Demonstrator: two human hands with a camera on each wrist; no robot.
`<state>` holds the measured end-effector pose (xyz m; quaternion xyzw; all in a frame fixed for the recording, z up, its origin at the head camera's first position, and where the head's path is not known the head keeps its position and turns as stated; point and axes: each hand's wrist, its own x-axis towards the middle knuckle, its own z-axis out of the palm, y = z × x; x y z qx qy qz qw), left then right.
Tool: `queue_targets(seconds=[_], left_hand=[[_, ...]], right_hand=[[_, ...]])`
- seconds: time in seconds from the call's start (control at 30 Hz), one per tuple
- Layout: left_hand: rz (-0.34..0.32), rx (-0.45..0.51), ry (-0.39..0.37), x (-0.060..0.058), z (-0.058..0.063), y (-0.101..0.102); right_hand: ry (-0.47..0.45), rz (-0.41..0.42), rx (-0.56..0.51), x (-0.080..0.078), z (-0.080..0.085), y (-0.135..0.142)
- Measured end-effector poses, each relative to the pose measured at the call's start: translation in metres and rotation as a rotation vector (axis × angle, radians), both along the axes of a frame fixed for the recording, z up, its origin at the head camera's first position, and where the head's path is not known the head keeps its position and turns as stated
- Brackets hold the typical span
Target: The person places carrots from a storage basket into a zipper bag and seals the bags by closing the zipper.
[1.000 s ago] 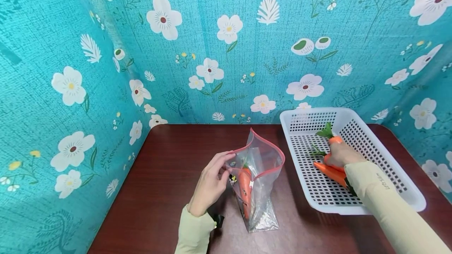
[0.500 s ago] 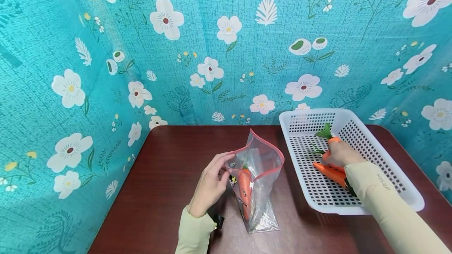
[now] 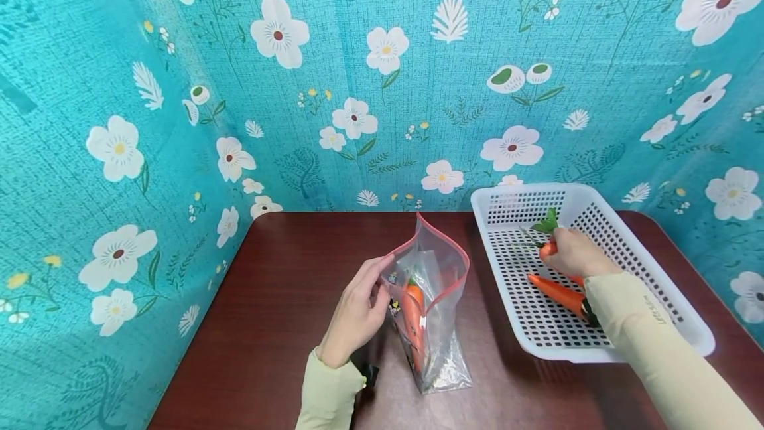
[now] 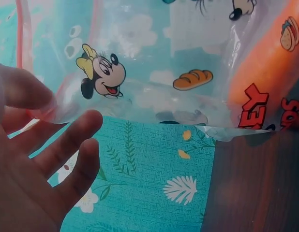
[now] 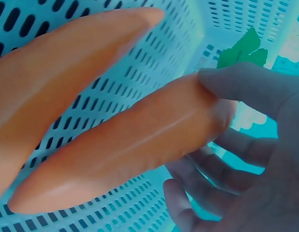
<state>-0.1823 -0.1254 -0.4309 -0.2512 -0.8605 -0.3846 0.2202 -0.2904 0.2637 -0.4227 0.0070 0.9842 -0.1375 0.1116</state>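
Note:
In the head view, my left hand [image 3: 356, 310] pinches the red-edged rim of a clear zip bag [image 3: 444, 324] between thumb and fingers. The bag stands with its mouth wide, and one carrot [image 3: 413, 320] with a green top is upright inside. Cartoon prints on the bag show in the left wrist view. My right hand [image 3: 577, 254], inside the white basket [image 3: 567, 354], grips a carrot [image 5: 130, 135] near its thick end, thumb on top and fingers beneath. Another carrot [image 5: 57, 72] lies beside it. Green leaves [image 3: 546, 221] show beyond the right hand.
The perforated basket takes up the right side of the dark brown table [image 3: 286, 284], with the bag to its left. A flowered teal cloth [image 3: 358, 85] hangs behind and at the sides. Something small and black [image 3: 369, 375] is by the left wrist.
In my right hand, the gripped carrot's thick end has shifted slightly up and left within the basket. The bag's mouth has swung a little left; my left hand keeps its place.

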Motion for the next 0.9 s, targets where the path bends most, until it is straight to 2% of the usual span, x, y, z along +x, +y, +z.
queue_targets(seconds=[0.17, 0.4, 0.73, 0.9], left_hand=[[0.008, 0.006, -0.052, 0.002, 0.001, 0.002], [0.003, 0.008, -0.091, 0.005, 0.003, 0.003], [0.044, -0.022, -0.017, 0.003, 0.001, 0.005], [0.048, -0.002, -0.013, 0.003, 0.001, 0.005]], right_hand=[[0.058, -0.012, -0.027, 0.004, 0.008, -0.003], [0.114, 0.022, -0.098, 0.01, 0.018, -0.003], [0.154, 0.046, -0.183, 0.014, 0.032, -0.003], [0.145, 0.02, -0.221, 0.018, 0.038, -0.005]])
